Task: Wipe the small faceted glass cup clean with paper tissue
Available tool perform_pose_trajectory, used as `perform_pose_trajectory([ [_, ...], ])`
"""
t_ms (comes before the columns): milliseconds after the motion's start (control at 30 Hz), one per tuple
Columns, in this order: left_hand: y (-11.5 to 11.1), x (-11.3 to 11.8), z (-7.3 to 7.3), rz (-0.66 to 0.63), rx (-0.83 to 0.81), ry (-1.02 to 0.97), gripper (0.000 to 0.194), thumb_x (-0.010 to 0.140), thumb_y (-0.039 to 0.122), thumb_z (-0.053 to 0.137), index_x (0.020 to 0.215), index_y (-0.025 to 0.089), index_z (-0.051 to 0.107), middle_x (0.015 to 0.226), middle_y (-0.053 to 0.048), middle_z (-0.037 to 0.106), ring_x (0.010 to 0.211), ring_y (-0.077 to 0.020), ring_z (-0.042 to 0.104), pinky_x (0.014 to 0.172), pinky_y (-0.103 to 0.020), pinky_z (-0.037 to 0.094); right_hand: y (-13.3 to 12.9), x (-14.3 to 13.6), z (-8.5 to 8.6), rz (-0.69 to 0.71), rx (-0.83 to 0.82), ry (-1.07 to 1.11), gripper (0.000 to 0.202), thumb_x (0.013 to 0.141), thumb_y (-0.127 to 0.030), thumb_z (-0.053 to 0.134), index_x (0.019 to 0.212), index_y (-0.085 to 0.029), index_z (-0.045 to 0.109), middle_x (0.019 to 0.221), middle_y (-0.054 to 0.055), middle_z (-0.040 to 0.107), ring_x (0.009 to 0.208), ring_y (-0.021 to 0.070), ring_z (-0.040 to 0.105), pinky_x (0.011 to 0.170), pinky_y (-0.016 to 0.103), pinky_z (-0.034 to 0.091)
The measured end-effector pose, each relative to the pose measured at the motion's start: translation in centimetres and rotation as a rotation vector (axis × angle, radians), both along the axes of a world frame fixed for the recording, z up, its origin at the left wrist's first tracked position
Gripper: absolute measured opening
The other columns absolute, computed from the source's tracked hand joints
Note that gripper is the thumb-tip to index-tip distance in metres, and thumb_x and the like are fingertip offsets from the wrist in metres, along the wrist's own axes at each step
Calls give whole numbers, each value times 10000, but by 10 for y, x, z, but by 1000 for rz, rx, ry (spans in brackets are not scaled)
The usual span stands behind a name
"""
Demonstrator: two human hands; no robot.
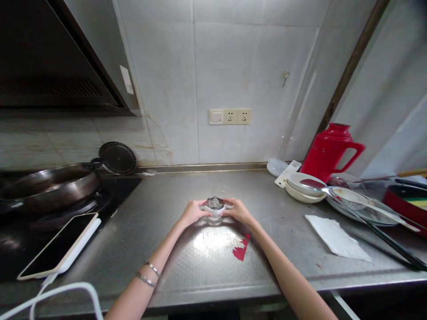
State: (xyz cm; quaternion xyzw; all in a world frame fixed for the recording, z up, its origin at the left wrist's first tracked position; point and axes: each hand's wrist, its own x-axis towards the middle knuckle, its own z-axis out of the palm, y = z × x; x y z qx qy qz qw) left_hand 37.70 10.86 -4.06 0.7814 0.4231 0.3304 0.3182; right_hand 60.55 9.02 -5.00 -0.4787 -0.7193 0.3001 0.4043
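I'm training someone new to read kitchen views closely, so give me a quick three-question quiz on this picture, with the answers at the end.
1. On which of the person's sides are the silver bracelets worn?
2. True or false: the left hand and the right hand both touch the small round object.
3. What sits on the black stove?
(a) red thermos flask
(b) metal pan
(c) stacked white bowls

Key:
1. The left.
2. True.
3. b.
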Motion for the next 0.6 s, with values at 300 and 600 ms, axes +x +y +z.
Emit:
perform_pose_trajectory([
  [300,-6,-2,-2,-1,-16,27,504,608,263,756,1104,199,694,1059,-14,726,956,-221,659,854,-250,469,1,-3,-3,24,-5,-46,605,559,-307,831,1127,-165,680,1068,106,714,1007,287,659,905,388,489],
  [600,-9,-3,-4,-4,-39,25,502,615,250,743,1113,204,693,1026,-6,734,930,-219,658,826,-241,465,0,-4,-4,28,6,-68,583,565,-309,820,1117,-177,687,1066,101,716,989,282,663,894,396,492],
])
